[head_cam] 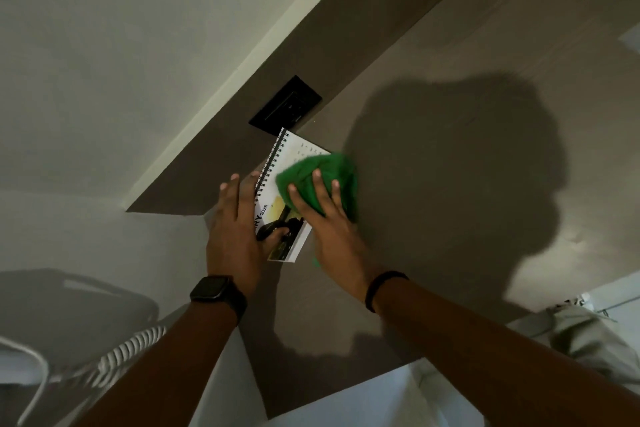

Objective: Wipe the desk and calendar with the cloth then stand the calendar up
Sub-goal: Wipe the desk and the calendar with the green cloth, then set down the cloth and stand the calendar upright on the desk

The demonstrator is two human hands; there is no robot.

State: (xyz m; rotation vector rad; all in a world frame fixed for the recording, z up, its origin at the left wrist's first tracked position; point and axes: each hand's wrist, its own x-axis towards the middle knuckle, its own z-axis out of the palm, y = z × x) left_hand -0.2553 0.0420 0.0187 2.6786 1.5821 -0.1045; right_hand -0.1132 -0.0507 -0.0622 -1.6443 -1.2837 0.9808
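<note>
The calendar [277, 215] lies flat on the brown desk [450, 184], its spiral binding running from about 1 o'clock down to 7 o'clock, just below the black wall socket [285, 106] that sits at 12 o'clock from it. The left hand [232, 236] rests at the calendar's 9 o'clock side, fingers stretched flat and close together along the binding edge, thumb pressed on the printed page to pin it. The right hand [325, 218] lies at 3 o'clock of the binding, fingers slightly spread and pressing down on the green cloth [318, 180], which is bunched over the upper right part of the page and spills onto the desk. This looks like the calendar-wiping step; the calendar is not yet stood up. The main risk, in my judgement, is the page creasing or tearing at the wire loops if the cloth drags toward 9 o'clock against the binding. The calendar could also slide toward the wall if the left thumb eases off. A loosely bunched cloth may snag on the spiral.
</note>
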